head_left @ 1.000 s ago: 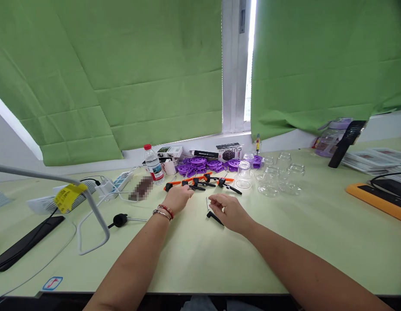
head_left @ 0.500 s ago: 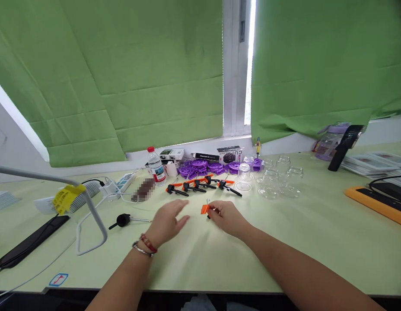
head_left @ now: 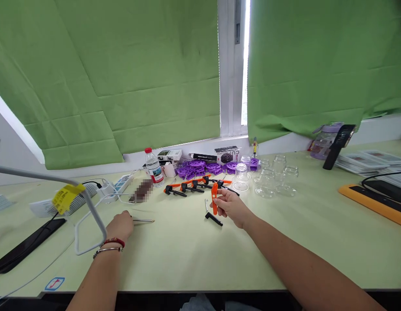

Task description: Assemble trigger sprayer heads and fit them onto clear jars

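Observation:
My right hand (head_left: 232, 206) pinches an orange plastic piece (head_left: 214, 198) and holds it upright above the table. Just below it on the tabletop lies a black arm-like part (head_left: 214, 219), with a thin metal pin (head_left: 206, 204) rising at its left end. To the left, my left hand (head_left: 120, 225) is closed over a black part whose metal rod (head_left: 144, 220) sticks out to the right; the black end is mostly hidden by the fingers. Behind the right hand stands a row of black-and-orange assemblies (head_left: 184, 188).
Purple plastic rings (head_left: 197, 166) are heaped at the back, beside a red-capped water bottle (head_left: 154, 167). Clear glass jars (head_left: 266, 183) stand to the right. A grey bent metal frame (head_left: 95, 218) crosses near the left forearm. An orange-and-black device (head_left: 373, 198) lies far right.
My right hand has lifted the orange piece and turned it upright, apart from the black arm, which now lies on the table. My left hand has moved left onto the black part with the rod.

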Demonstrator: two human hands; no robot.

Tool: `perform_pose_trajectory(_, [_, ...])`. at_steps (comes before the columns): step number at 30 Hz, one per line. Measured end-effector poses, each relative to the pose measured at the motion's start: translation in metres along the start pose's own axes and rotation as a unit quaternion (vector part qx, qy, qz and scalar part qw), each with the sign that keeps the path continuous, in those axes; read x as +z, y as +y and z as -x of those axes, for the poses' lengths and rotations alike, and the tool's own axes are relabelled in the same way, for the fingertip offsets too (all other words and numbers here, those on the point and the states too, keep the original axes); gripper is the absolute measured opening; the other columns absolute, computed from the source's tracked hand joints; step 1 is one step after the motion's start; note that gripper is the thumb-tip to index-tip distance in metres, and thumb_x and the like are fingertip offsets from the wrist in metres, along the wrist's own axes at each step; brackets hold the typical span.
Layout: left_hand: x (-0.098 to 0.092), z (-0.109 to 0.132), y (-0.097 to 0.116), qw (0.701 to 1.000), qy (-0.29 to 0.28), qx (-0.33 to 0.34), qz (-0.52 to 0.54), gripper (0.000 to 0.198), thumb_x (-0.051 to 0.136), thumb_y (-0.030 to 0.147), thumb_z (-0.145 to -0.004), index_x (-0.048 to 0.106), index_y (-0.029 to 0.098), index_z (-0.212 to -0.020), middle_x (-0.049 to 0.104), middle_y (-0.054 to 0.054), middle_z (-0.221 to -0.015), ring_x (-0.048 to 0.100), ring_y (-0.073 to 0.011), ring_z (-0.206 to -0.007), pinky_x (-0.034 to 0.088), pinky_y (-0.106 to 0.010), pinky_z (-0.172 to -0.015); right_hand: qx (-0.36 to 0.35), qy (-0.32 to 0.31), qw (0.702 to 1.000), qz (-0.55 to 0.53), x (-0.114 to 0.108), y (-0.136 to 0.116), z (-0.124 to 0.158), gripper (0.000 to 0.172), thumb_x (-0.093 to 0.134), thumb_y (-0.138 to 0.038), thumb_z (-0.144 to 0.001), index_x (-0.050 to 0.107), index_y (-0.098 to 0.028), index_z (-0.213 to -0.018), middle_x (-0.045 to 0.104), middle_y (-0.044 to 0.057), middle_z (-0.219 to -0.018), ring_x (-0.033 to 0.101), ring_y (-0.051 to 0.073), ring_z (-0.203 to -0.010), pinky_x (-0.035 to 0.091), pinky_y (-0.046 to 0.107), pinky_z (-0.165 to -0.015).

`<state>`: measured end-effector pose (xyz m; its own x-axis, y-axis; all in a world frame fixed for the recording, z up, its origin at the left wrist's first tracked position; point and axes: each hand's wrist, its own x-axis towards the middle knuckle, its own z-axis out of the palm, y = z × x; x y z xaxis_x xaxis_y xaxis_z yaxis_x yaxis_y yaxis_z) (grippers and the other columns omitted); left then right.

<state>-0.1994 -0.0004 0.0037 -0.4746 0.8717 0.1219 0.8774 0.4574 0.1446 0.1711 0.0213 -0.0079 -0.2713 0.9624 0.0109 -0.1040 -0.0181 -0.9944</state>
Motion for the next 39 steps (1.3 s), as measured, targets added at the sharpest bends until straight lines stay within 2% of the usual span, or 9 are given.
perform_pose_trajectory(4, [0.002, 0.011, 0.025, 0.995, -0.045, 0.065, 0.056, 0.022, 0.056, 0.031, -0.074, 0.060, 0.014, -0.086, 0.068, -0.019, -0.093, 0.064, -0.0325, -0.089, 0.048, -0.039, -0.074, 0.010, 0.018, 1.000, 0.002, -0.005, 0.000, -0.003, 0.024, 0.061, -0.025, -0.076, 0.055, -0.016, -0.098, 0.068, 0.003, -0.072, 0.048, 0.006, -0.044, 0.029, 0.018, -0.040])
perform_pose_trajectory(8, [-0.003, 0.031, 0.070, 0.970, -0.102, 0.130, 0.177, 0.032, 0.053, 0.042, -0.080, 0.057, 0.019, -0.102, 0.068, -0.005, -0.083, 0.065, -0.0191, -0.073, 0.049, -0.028, -0.062, 0.017, 0.033, 0.999, -0.002, -0.009, 0.001, -0.005, 0.023, 0.062, -0.026, -0.074, 0.055, -0.015, -0.094, 0.067, 0.002, -0.068, 0.046, 0.006, -0.043, 0.027, 0.018, -0.040])
perform_pose_trajectory(10, [-0.010, 0.041, 0.096, 0.894, -0.175, 0.153, 0.383, 0.033, 0.059, 0.041, -0.077, 0.057, 0.017, -0.100, 0.064, -0.004, -0.078, 0.063, -0.0178, -0.071, 0.049, -0.027, -0.058, 0.016, 0.038, 0.999, -0.002, -0.010, 0.001, -0.006, 0.022, 0.063, -0.026, -0.074, 0.055, -0.015, -0.092, 0.066, 0.002, -0.067, 0.045, 0.006, -0.043, 0.028, 0.018, -0.040])
perform_pose_trajectory(14, [-0.019, 0.050, 0.142, 0.783, -0.195, 0.125, 0.577, 0.033, 0.072, 0.029, -0.067, 0.052, 0.017, -0.090, 0.061, -0.001, -0.075, 0.063, -0.0165, -0.070, 0.049, -0.027, -0.058, 0.015, 0.045, 0.999, -0.008, -0.012, -0.001, -0.006, 0.019, 0.061, -0.026, -0.074, 0.054, -0.016, -0.089, 0.064, 0.001, -0.064, 0.044, 0.005, -0.041, 0.027, 0.018, -0.040])
perform_pose_trajectory(18, [-0.005, 0.051, 0.170, 0.744, -0.171, 0.070, 0.642, 0.035, 0.070, 0.021, -0.064, 0.046, 0.018, -0.091, 0.059, 0.000, -0.072, 0.061, -0.0138, -0.061, 0.041, -0.023, -0.049, 0.010, 0.042, 0.999, -0.019, -0.016, 0.001, -0.009, 0.017, 0.059, -0.024, -0.072, 0.053, -0.016, -0.086, 0.063, 0.000, -0.062, 0.043, 0.005, -0.039, 0.025, 0.018, -0.039])
perform_pose_trajectory(24, [0.029, 0.060, 0.179, 0.709, -0.167, 0.055, 0.683, 0.040, 0.065, 0.021, -0.061, 0.044, 0.019, -0.095, 0.052, 0.006, -0.064, 0.052, -0.0090, -0.051, 0.041, -0.023, -0.050, 0.011, 0.060, 0.998, -0.009, -0.019, 0.005, -0.012, 0.043, 0.060, -0.015, -0.064, 0.057, -0.015, -0.108, 0.062, 0.000, -0.067, 0.046, 0.007, -0.046, 0.028, 0.019, -0.041])
perform_pose_trajectory(29, [0.038, 0.060, 0.175, 0.713, -0.174, 0.078, 0.675, 0.046, 0.071, 0.024, -0.059, 0.051, 0.016, -0.100, 0.055, 0.006, -0.062, 0.051, -0.0076, -0.050, 0.039, -0.023, -0.052, -0.033, 0.073, 0.996, 0.029, -0.019, 0.011, -0.014, 0.058, 0.065, -0.022, -0.067, 0.057, -0.016, -0.124, 0.053, -0.005, -0.066, 0.045, 0.008, -0.056, 0.037, 0.022, -0.051])
perform_pose_trajectory(33, [0.040, 0.058, 0.173, 0.712, -0.185, 0.097, 0.670, 0.050, 0.077, 0.031, -0.058, 0.053, 0.016, -0.099, 0.061, 0.002, -0.070, 0.057, -0.0099, -0.056, 0.044, -0.026, -0.060, -0.079, 0.088, 0.991, 0.070, -0.021, 0.019, -0.018, 0.055, 0.070, -0.028, -0.064, 0.064, -0.019, -0.118, 0.050, -0.005, -0.072, 0.039, 0.007, -0.057, 0.038, 0.024, -0.057])
perform_pose_trajectory(39, [0.039, 0.065, 0.172, 0.694, -0.217, 0.167, 0.666, 0.052, 0.081, 0.030, -0.058, 0.051, 0.019, -0.099, 0.066, -0.002, -0.087, 0.062, -0.0138, -0.075, 0.046, -0.027, -0.069, -0.077, 0.094, 0.992, 0.046, -0.022, 0.020, -0.020, 0.047, 0.080, -0.029, -0.053, 0.072, -0.017, -0.098, 0.054, -0.004, -0.072, 0.040, 0.007, -0.056, 0.039, 0.026, -0.058])
